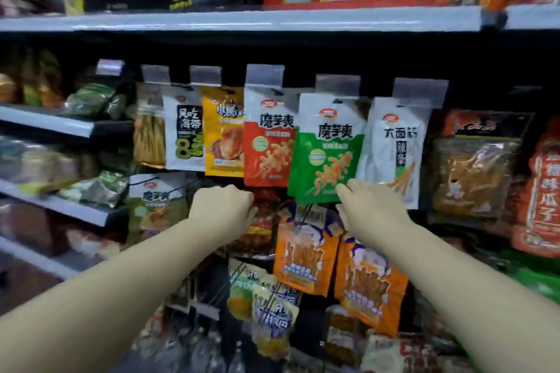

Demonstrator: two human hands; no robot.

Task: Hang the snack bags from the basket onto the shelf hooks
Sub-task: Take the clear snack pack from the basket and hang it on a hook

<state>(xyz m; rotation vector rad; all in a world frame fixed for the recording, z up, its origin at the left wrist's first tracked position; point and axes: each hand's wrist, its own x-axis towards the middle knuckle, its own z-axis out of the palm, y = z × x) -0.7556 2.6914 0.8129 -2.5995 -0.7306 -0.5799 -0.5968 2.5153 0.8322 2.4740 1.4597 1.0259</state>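
While both bare forearms reach up from the bottom corners, the nearest goods are blurred packets low in the picture, cut off by the lower edge. Above them hang two orange plastic snack bags [306, 254] with pale tops, side by side, their print too soft to read. The left hand [222, 212] sits just left of them with its fingers curled in against a dark red packet [262, 227]; whether it grips anything cannot be told, since the knuckles hide the fingertips. The right hand [374, 209] pinches the lower right corner of a green-and-white snack bag [325, 151], thumb on its front, the other fingers hidden behind. That bag hangs tilted in the upper hook row, overlapping a red-and-white snack bag [266, 142] on its left; both read 魔芋爽. To its right hangs a white snack bag [397, 148] reading 大面筋. Further left a white-and-black bag [185, 133] reads 风吃海带 with a large 8. Clear plastic label holders [265, 74] top the hooks. Beyond, a grey metal shelf edge [242, 20] carries red boxes, blurred.
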